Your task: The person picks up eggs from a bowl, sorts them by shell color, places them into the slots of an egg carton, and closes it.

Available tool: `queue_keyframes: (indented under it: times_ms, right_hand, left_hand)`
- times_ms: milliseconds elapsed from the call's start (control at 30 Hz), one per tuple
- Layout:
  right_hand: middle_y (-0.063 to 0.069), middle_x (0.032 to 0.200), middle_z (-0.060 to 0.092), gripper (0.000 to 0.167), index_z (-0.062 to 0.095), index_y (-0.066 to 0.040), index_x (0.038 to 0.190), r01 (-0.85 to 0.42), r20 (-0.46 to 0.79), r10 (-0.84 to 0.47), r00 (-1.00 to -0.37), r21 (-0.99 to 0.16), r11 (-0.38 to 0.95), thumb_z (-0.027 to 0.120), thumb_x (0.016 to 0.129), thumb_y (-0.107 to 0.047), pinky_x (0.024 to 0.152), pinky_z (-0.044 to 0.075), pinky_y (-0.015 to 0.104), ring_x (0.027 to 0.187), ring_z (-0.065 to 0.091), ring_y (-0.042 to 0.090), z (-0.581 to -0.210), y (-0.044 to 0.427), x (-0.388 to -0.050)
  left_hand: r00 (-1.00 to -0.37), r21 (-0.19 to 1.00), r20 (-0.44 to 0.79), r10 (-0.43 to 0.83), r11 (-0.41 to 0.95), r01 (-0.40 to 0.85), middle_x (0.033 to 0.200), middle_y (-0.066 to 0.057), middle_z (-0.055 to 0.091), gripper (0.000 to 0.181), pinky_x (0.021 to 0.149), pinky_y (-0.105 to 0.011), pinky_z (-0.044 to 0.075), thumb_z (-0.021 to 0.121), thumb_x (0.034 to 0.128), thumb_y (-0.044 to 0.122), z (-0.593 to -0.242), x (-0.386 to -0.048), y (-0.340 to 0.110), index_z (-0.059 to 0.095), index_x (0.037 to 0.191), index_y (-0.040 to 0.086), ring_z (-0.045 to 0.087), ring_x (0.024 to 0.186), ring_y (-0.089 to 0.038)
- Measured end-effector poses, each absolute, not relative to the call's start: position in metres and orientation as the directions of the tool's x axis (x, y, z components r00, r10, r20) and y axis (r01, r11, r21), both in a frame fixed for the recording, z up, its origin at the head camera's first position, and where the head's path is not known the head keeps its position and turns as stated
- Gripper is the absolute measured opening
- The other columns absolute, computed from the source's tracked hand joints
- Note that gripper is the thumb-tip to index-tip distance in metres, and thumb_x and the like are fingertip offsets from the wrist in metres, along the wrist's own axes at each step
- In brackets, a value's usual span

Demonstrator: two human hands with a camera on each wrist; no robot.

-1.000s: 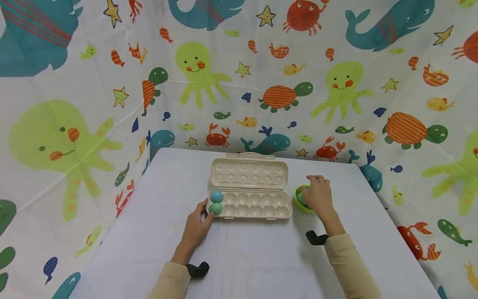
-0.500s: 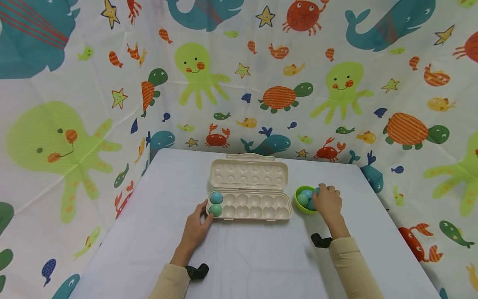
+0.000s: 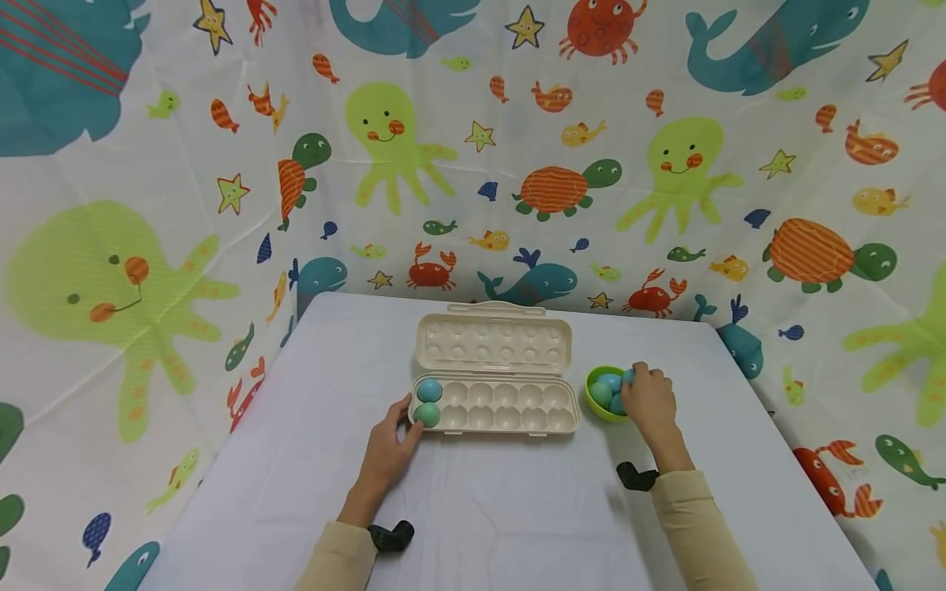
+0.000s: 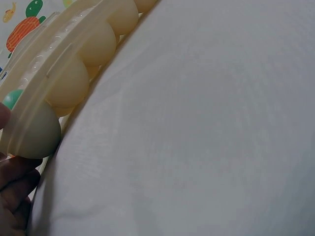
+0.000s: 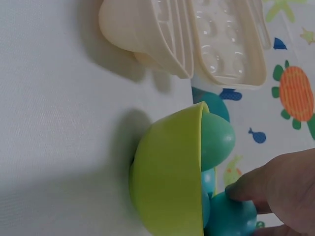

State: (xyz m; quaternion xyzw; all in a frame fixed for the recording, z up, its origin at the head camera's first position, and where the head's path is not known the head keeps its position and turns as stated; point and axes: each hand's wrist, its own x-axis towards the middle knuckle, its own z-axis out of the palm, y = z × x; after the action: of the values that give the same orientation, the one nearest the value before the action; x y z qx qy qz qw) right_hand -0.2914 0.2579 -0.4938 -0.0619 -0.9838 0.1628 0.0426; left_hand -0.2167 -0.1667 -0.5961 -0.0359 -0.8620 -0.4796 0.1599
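A beige egg carton [image 3: 493, 404] lies with its lid [image 3: 493, 345] folded back. Its leftmost column holds a blue egg [image 3: 429, 390] and a green egg [image 3: 427, 415]. My left hand [image 3: 388, 451] grips the carton's left end; in the left wrist view its fingers [image 4: 18, 179] curl beneath and the thumb touches the rim. To the right, a lime-green bowl [image 5: 170, 172] contains several blue and green eggs, one green egg [image 5: 217, 141] rising above the rim. At the bowl's right side my right hand [image 3: 650, 404] pinches a blue egg [image 5: 232, 216] between thumb and fingers.
Under everything is a table with a white cloth [image 3: 480, 509]. A curtain [image 3: 458, 180] printed with sea animals hangs behind and along both sides. Each wrist carries a black strap-on device [image 3: 392, 537].
My right hand has shifted from over the bowl to its right side, uncovering the eggs inside, and taken hold of a blue egg there. The left hand stays on the carton.
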Motion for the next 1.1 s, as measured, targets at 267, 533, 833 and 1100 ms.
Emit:
queue_keyframes:
  times_ms: [267, 533, 833, 1100]
  right_hand:
    - [0.039, 0.125, 0.054, 0.048, 0.045, 0.01, 0.138, 0.134, 0.023, 0.15, -0.988, -0.33, 0.935, 0.05, 0.101, -0.02, 0.086, 0.051, 0.062, 0.111, 0.056, 0.054, -0.491, 0.259, -0.293]
    - [0.04, 0.125, 0.053, 0.048, 0.044, 0.011, 0.138, 0.123, 0.035, 0.145, -0.989, -0.363, 0.924, 0.05, 0.099, -0.017, 0.088, 0.051, 0.062, 0.112, 0.055, 0.054, -0.493, 0.261, -0.294]
    - [0.038, 0.121, 0.053, 0.045, 0.048, 0.011, 0.133, 0.071, 0.112, 0.129, -0.985, -0.421, 0.904, 0.05, 0.096, -0.015, 0.085, 0.051, 0.06, 0.107, 0.055, 0.052, -0.489, 0.259, -0.291]
    - [0.036, 0.121, 0.052, 0.045, 0.047, 0.009, 0.13, 0.066, 0.132, 0.143, -0.981, -0.464, 0.883, 0.055, 0.093, -0.015, 0.086, 0.05, 0.058, 0.104, 0.053, 0.046, -0.483, 0.251, -0.29]
  left_hand:
    - [-0.946, 0.81, 0.311, -0.093, 0.547, 0.212, 0.139, -0.017, 0.062, 0.054, 0.116, -0.045, 0.039, 0.064, 0.0928, 0.019, -0.596, -0.217, -0.166, 0.051, 0.142, 0.001, 0.056, 0.134, -0.032]
    - [-0.943, 0.809, 0.319, -0.092, 0.545, 0.221, 0.138, -0.017, 0.063, 0.054, 0.116, -0.044, 0.039, 0.064, 0.0926, 0.019, -0.597, -0.217, -0.166, 0.051, 0.142, 0.001, 0.057, 0.133, -0.031]
    - [-0.944, 0.81, 0.317, -0.094, 0.545, 0.218, 0.137, -0.017, 0.063, 0.055, 0.116, -0.045, 0.039, 0.065, 0.0923, 0.019, -0.598, -0.219, -0.166, 0.051, 0.142, 0.001, 0.056, 0.133, -0.031]
    - [-0.944, 0.81, 0.316, -0.09, 0.544, 0.219, 0.139, -0.017, 0.062, 0.055, 0.115, -0.045, 0.04, 0.065, 0.0922, 0.019, -0.598, -0.219, -0.166, 0.051, 0.142, 0.001, 0.057, 0.133, -0.032]
